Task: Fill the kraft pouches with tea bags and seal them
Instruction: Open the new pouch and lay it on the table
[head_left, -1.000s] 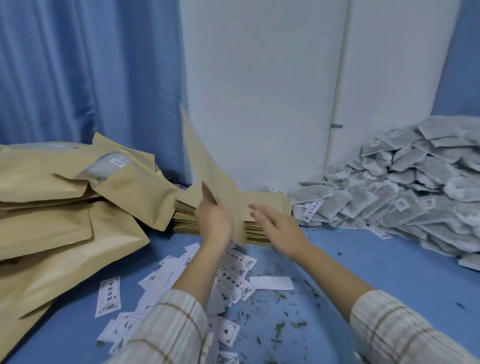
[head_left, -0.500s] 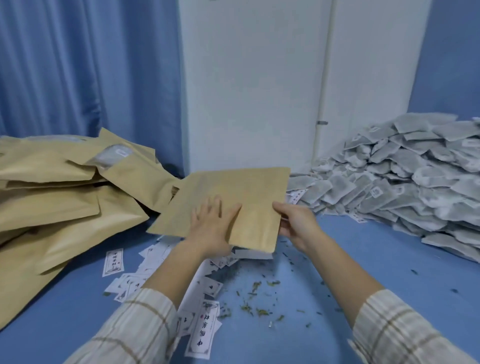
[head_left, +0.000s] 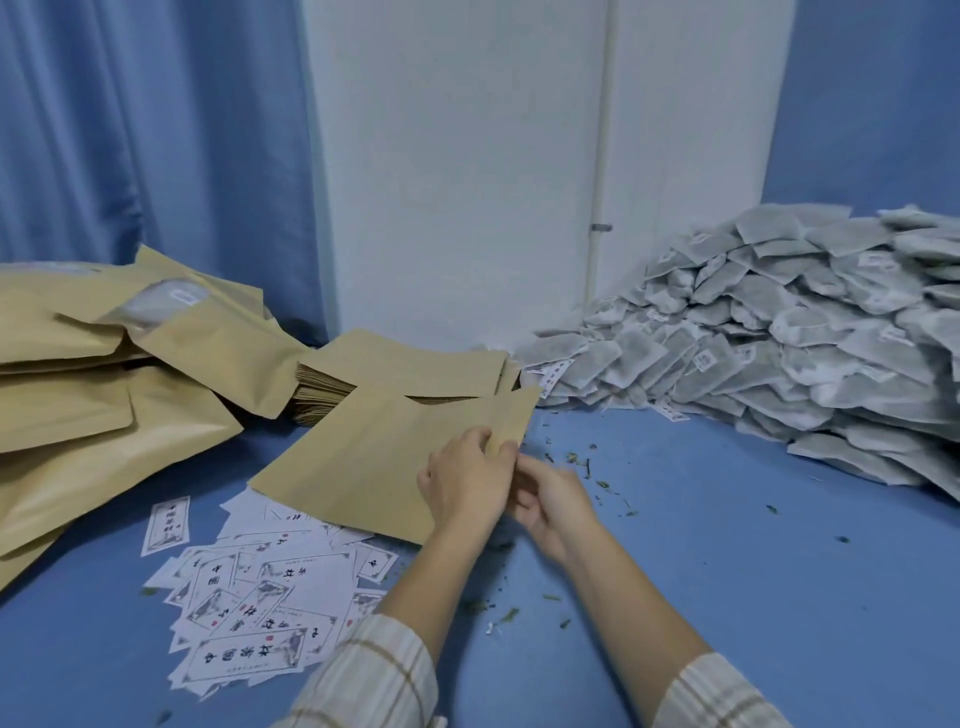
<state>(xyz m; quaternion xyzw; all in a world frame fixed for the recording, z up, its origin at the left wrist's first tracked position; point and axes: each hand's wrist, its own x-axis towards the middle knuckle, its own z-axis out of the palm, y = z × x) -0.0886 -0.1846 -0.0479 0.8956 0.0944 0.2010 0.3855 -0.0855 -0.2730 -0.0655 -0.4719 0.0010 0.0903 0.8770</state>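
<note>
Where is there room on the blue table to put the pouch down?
Bare blue table lies right of the hands, below the tea bag pile, with only tea crumbs. Crowded: paper labels at lower left, filled kraft pouches far left.

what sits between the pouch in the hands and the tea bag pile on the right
Nothing visible. Bare blue table, strewn only with loose tea crumbs, separates the kraft pouch, held by both the left hand and the right hand, from the tea bag pile.
</note>
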